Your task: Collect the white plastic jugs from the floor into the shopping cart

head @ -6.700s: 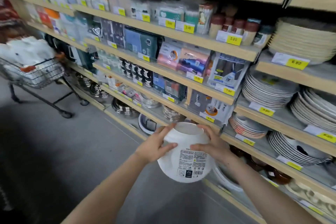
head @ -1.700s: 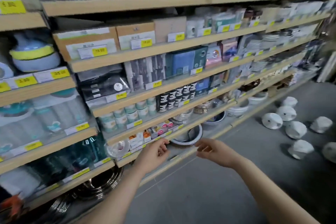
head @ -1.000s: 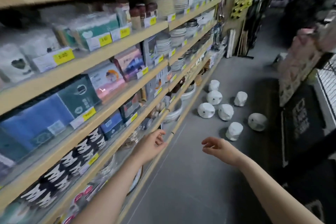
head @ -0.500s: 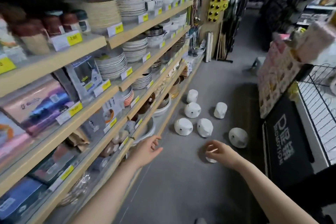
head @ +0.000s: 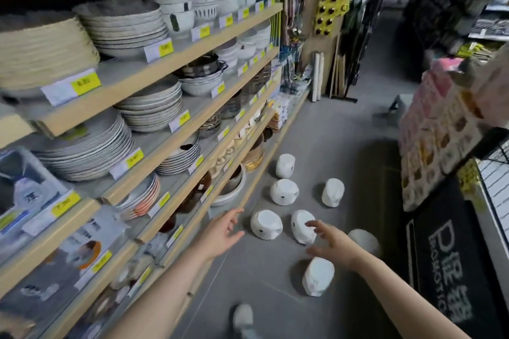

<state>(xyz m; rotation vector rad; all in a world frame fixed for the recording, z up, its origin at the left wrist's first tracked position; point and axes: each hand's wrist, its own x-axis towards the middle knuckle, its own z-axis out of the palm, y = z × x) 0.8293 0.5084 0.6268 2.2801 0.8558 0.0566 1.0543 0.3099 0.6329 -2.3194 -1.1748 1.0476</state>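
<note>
Reaching down toward the jugs scattered on the floor (head: 275, 278), the person risks most from crowding: seven white jugs lie close together, several tipped on their sides, so a hasty grab at one could knock a neighbour and send it rolling under the bottom shelf (head: 256, 187) on the far side of the left hand, where stacked bowls and plates sit near the edge. A smooth, rounded plastic body may also slip from a one-handed grip, I judge, if the fingers land on the curve and not on a rim or handle. The shopping cart is not in view, so each jug will have to be carried some way, and a loose hold could drop it. The left hand (head: 220, 234) hangs above the floor with fingers spread and relaxed, holding nothing, just beside the left-lying jug (head: 265, 224). The right hand (head: 330, 242) is likewise spread wide and empty; its fingertips hover in front of the middle jug (head: 300, 228), though whether they touch it I cannot tell. The nearest jug (head: 318, 276) lies just below that hand, another pokes out beyond its wrist (head: 363, 239), and three more stand farther ahead (head: 283, 191).
</note>
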